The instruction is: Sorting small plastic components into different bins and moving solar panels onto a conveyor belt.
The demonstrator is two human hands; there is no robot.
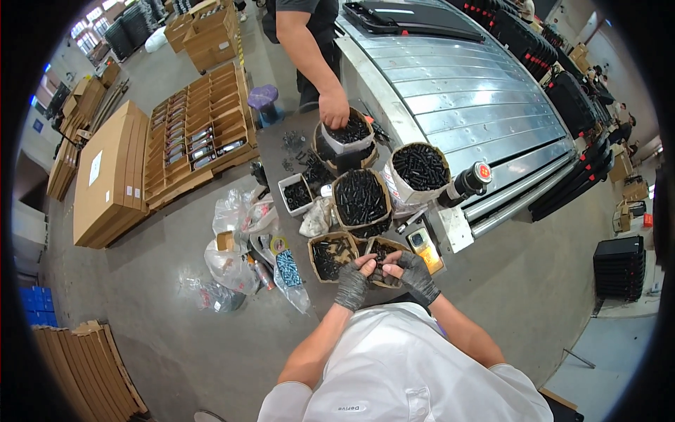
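Note:
My left hand (354, 283) and my right hand (416, 274), both in grey fingerless gloves, meet over an open carton (394, 285) of small dark parts at the table's near edge. Thumb and fingers of each are pinched together; anything between them is too small to make out. Just left stands another open carton (311, 254), partly filled with black pieces. Beyond them is a fuller carton (387, 188) of short black rod-like parts. A white-sided container (399, 195) of similar parts stands to its right. Beside my right hand lies a phone (419, 240) with a yellowish lower part.
Across the table a co-worker's hand (334, 109) reaches into a container of black parts. A small white box (287, 184) and clear plastic bags (228, 271) lie left. A black cylinder with a red top (464, 184) stands right, beside a metal roller conveyor (471, 91).

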